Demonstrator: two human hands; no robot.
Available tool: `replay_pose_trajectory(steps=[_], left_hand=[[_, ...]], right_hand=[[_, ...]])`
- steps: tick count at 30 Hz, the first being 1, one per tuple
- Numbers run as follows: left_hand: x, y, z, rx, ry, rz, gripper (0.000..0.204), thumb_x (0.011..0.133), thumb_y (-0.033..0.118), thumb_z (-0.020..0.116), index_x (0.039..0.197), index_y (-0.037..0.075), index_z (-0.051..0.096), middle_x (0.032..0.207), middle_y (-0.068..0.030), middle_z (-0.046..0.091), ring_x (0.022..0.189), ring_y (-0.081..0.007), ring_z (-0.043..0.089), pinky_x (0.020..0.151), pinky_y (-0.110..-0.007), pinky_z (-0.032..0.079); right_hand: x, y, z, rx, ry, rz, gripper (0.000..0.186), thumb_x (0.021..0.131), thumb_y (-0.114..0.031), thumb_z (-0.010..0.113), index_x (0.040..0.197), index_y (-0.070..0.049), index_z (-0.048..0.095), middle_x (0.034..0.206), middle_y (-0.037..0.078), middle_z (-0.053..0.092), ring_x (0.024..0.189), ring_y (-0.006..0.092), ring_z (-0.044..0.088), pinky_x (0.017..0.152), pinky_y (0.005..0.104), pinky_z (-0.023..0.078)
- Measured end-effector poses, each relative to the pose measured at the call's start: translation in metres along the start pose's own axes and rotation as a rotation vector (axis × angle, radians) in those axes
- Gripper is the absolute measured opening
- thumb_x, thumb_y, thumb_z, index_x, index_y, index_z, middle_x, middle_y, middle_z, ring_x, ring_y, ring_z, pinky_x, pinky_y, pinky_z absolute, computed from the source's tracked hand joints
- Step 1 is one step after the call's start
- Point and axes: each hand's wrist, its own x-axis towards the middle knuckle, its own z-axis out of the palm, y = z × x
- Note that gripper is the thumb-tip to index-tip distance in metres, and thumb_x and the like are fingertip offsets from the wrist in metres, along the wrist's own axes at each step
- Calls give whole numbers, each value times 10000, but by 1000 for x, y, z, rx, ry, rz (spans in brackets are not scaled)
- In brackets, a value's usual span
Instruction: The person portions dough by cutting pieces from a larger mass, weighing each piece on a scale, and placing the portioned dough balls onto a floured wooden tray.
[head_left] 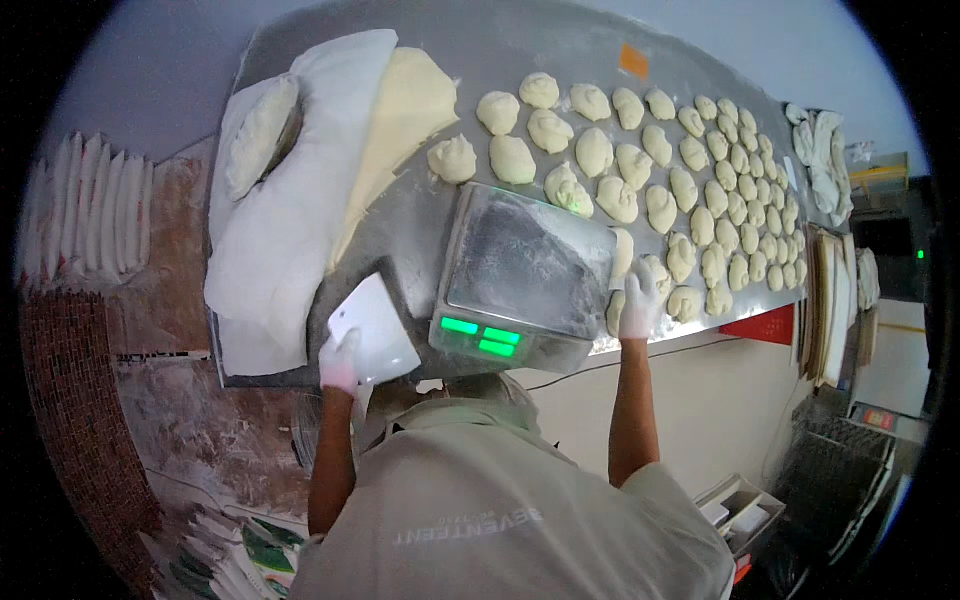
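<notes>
In my gloved left hand (pixel 340 362) is a white flat dough scraper (pixel 378 330), gripped by its near left edge beside the scale. My gloved right hand (pixel 640 302) reaches over the table's near edge, right of the scale, its fingers stretched out against the nearest dough pieces (pixel 655 270). Whether it touches or presses one is hard to see. Between my hands stands a floury digital scale (pixel 530 262) with green lit displays, its platform bare. Rows of dough pieces (pixel 594 152) spread rightward. On the left, a large slab of dough (pixel 405 115) lies partly under a white cloth (pixel 300 190).
A pale oval lump (pixel 262 137) with a dark side rests on the cloth. An orange card (pixel 633 61) lies at the metal table's (pixel 400 215) far side. Stacked white sacks (pixel 95 205) stand left; boards (pixel 828 300) and a crumpled cloth (pixel 822 160) are right.
</notes>
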Motion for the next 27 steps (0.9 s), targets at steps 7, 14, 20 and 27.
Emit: replay_pose_trajectory(steps=[7, 14, 20, 27], left_hand=[[67, 18, 95, 575, -222, 156, 379, 848, 329, 522, 1105, 60, 596, 1015, -198, 622, 940, -370, 578, 814, -398, 445], [41, 22, 91, 741, -260, 250, 384, 840, 348, 531, 1091, 66, 601, 1019, -207, 618, 959, -381, 569, 817, -410, 439], [31, 25, -4, 417, 33, 109, 352, 898, 310, 497, 1098, 40, 602, 1020, -156, 634, 930, -288, 587, 828, -367, 441], [39, -39, -80, 413, 24, 31, 349, 907, 313, 483, 1041, 20, 616, 970, -161, 638, 878, -274, 602, 806, -371, 454]], right_hand=[[-46, 31, 5, 85, -265, 433, 334, 877, -186, 518, 1119, 38, 569, 1052, 80, 584, 904, 137, 535, 804, 248, 418], [-62, 50, 24, 261, -319, 460, 438, 911, -269, 504, 1213, 49, 485, 1114, 75, 567, 990, 145, 510, 889, 275, 391], [-65, 35, 30, 61, -365, 405, 430, 911, -251, 500, 1214, 54, 483, 1080, 98, 573, 997, 154, 511, 881, 290, 404], [-166, -75, 79, 110, -636, 306, 487, 867, -173, 541, 1270, 49, 379, 1106, 137, 555, 1011, 190, 531, 873, 303, 431]])
